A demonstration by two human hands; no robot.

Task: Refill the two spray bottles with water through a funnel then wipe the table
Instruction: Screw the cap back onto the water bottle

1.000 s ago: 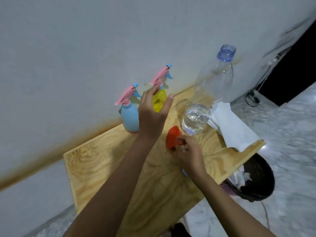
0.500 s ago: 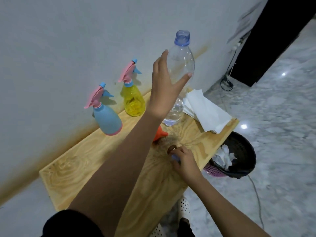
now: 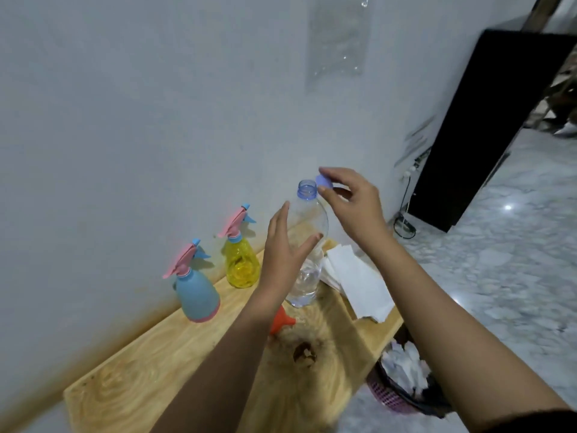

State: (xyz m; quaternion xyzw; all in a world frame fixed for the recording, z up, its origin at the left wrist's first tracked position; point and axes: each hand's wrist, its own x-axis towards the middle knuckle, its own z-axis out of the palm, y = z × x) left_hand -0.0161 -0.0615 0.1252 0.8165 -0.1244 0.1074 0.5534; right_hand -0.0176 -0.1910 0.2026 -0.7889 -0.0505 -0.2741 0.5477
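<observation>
Clear bottle [image 3: 307, 245] — blue cap [image 3: 323, 182] apparently off

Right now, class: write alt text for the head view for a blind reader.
The right hand pinches a blue cap beside the open water bottle; the left hand touches its side. A blue spray bottle and a yellow spray bottle stand on the table.

The left hand [image 3: 281, 254] and the right hand [image 3: 352, 207] were bare, and so were both long arms. A dark sleeve [image 3: 537, 421] started high up on the right arm.
</observation>
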